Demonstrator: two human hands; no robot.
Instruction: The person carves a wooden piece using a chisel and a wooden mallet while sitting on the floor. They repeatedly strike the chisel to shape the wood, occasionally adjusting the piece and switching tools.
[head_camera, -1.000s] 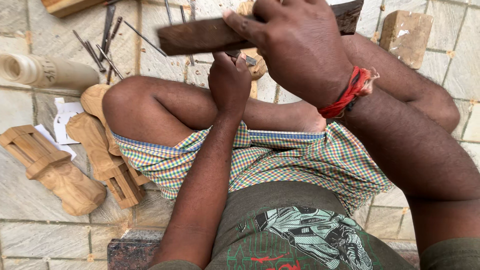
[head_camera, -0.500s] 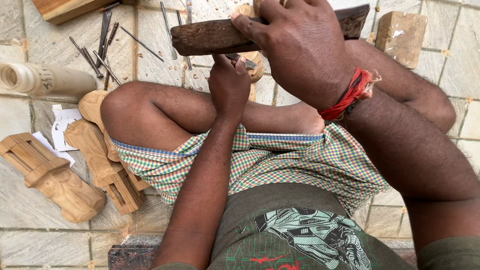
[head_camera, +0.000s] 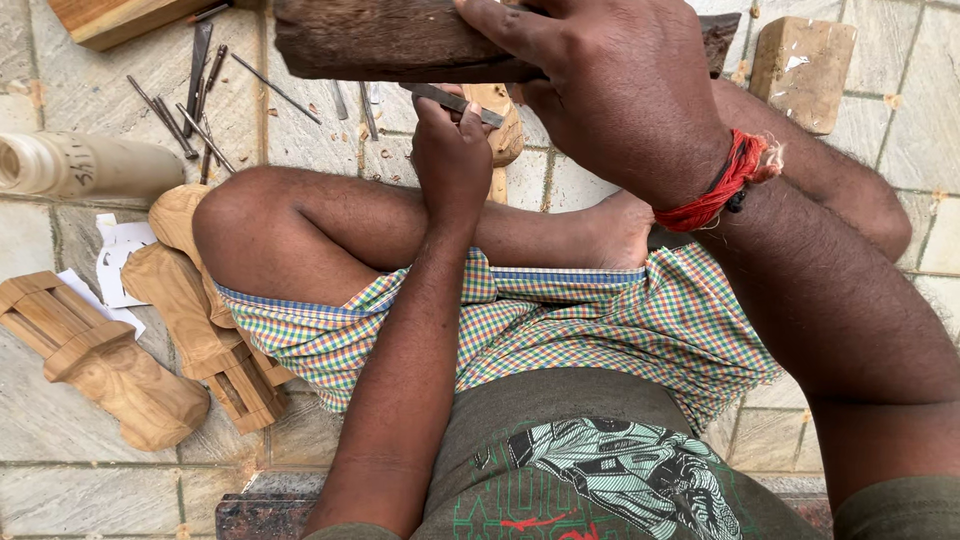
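My right hand (head_camera: 610, 95) grips a dark wooden mallet block (head_camera: 390, 40), held level near the top of the view, above my left hand. A red thread band circles that wrist. My left hand (head_camera: 452, 150) is closed around a thin metal chisel (head_camera: 450, 100), whose tip rests against a pale carved wooden piece (head_camera: 505, 125) on the stone floor in front of my crossed legs. Most of that piece is hidden behind my hands.
Several loose chisels (head_camera: 195, 100) lie on the tiled floor at upper left. Carved pale wooden figures (head_camera: 95, 355) lie to my left, beside a pale cylinder (head_camera: 85, 165) and paper scraps. A wood block (head_camera: 800, 65) sits at upper right.
My right hand with the mallet now sits lower in the frame and looks larger, closer above the chisel. My left hand has kept its hold on the chisel at the carving.
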